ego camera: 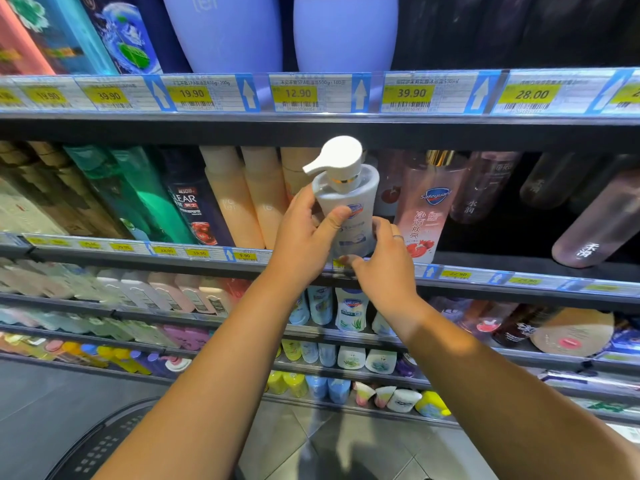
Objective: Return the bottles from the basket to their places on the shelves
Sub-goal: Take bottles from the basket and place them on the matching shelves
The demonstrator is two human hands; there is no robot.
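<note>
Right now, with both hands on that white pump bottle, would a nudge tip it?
Likely yes: the pump bottle is tall and narrow with a big pump head up top. Its smooth plastic looks somewhat slippery, and the left hand and right hand both hold it. It seems rigid, not squashing.

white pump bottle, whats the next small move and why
Probably slide the white pump bottle further back, between the peach bottles and the pink Safeguard bottle. The left hand and right hand both grip it at the front edge of the shelf.
</note>
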